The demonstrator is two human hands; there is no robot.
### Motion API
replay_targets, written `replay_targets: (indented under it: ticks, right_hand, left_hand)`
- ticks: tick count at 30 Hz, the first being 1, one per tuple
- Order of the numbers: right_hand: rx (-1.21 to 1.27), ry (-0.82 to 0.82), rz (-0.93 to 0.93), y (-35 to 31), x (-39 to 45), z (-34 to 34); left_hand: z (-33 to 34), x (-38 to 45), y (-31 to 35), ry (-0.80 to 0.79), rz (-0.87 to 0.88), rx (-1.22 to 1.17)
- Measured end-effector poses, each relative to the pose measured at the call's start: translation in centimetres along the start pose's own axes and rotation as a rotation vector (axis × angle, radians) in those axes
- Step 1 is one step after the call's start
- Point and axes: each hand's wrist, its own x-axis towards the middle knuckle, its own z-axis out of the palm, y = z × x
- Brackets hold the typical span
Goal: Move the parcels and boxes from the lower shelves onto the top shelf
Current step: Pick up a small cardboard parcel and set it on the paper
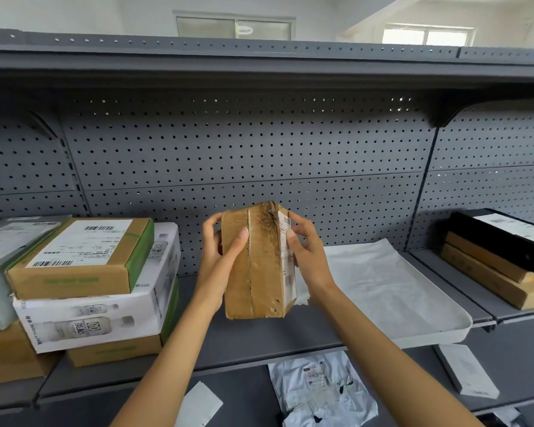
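Note:
A worn brown cardboard box (pixel 259 266) with clear tape and a white label on its right side is held upright in front of the middle shelf (pixel 259 343). My left hand (pixel 221 257) grips its left side, thumb across the front. On its right edge rests my right hand (pixel 305 254), fingers on the label. The grey top shelf (pixel 259 57) runs across the view above; its surface is hidden from here.
On the left stands a stack: a green-edged brown box (pixel 74 263) on a white printed carton (pixel 105 309), beside a grey parcel (pixel 0 248). A white flat parcel (pixel 392 282) lies to the right. Further right are brown boxes under a black package (pixel 500 241). Below lies a silver mailer (pixel 321 389).

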Motion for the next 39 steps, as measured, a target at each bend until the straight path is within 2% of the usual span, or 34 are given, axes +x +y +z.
replay_targets:
  ticks: [5, 9, 19, 25, 31, 39]
  right_hand:
    - [-0.026, 0.164, -0.045, -0.7, -0.4, -2.8]
    - [-0.046, 0.267, -0.024, -1.7, -0.1, -5.3]
    - [-0.316, 0.364, -0.012, -3.9, 2.0, -15.9]
    - [-0.452, 0.284, 0.053, -3.8, 4.6, -22.2]
    - [-0.546, 0.194, 0.107, -2.0, 7.2, -25.5]
    - [-0.631, 0.065, 0.202, 3.6, 6.3, -27.2]
  left_hand:
    - [2.3, 0.5, -1.1, 0.027, 0.038, -0.01]
    - [5.1, 1.0, -2.2, 0.063, 0.077, 0.083]
    - [15.0, 3.9, -3.9, -0.135, -0.039, 0.23]
    - [21.6, 4.2, -6.3, -0.215, -0.297, 0.21]
    - [25.6, 4.0, -7.6, -0.15, -0.399, 0.195]
    - [26.6, 2.2, -12.3, -0.057, -0.573, 0.267]
